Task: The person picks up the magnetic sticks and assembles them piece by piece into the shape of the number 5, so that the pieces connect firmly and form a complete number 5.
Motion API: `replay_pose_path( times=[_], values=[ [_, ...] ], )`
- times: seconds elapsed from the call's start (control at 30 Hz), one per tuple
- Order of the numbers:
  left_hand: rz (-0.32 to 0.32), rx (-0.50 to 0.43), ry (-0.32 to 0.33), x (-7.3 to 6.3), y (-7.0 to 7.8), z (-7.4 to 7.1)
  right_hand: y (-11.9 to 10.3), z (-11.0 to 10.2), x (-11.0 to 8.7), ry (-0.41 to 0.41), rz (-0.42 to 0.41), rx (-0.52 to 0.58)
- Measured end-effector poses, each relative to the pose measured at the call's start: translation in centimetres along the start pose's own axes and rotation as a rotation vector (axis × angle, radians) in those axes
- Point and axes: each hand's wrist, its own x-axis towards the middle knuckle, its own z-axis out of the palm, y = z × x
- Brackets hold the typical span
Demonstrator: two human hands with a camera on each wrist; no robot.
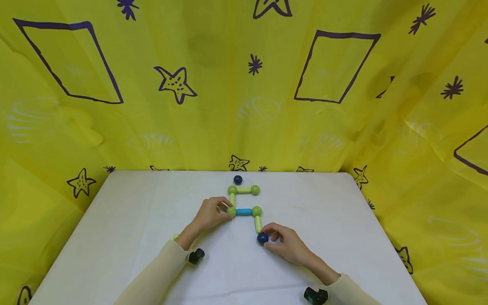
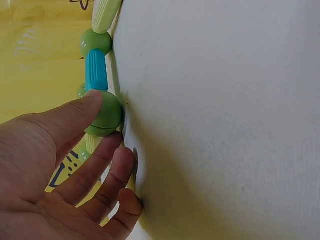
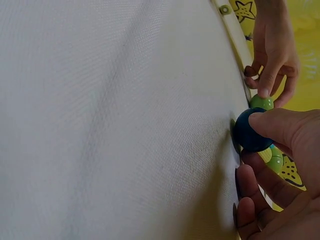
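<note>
A white woven cloth [image 1: 335, 212], creased in places, covers the table [image 1: 126, 212]. Behind the table hangs a yellow fabric curtain [image 1: 213, 123], which also shows along its left and right sides. Above the table's far edge it carries dark four-sided outlines [image 1: 337, 67], a dotted starfish drawing [image 1: 176, 84], spiky bursts [image 1: 255, 65] and pale fish skeletons [image 1: 259, 111].

Your white table [image 1: 126, 216] carries a ball-and-stick chain [image 1: 244, 212] at your left hand [image 1: 212, 212] and right hand [image 1: 287, 245]. A navy ball [image 1: 238, 180] lies beyond both.
</note>
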Motion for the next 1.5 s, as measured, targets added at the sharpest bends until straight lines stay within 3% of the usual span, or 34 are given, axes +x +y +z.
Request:
replay_pose_path(
  times=[0.17,0.37,0.53,0.73,1.13,1.5],
  values=[
    [0.01,0.023,-0.042,-0.1,0.3,-0.5,0.2,0.1,-0.1,0.012,-0.016,0.013],
    [0.04,0.117,-0.129,0.1,0.6,-1.5,0.1,0.2,-0.3,0.023,-0.007,0.006],
    [0.091,0.164,-0.173,0.6,1.8,-2.2,0.0,0.2,-0.5,0.025,0.001,-0.005],
    [0.183,0.132,-0.253,1.3,3.3,-2.4,0.1,0.2,-0.6,0.022,0.01,-0.012],
    [0.274,0.104,-0.473,2.2,5.2,-0.5,0.4,0.3,-0.7,0.038,-0.065,-0.006],
    [0.233,0.192,-0.574,2.6,6.2,2.0,0.4,0.5,-0.8,0.049,-0.082,-0.009]
  ],
)
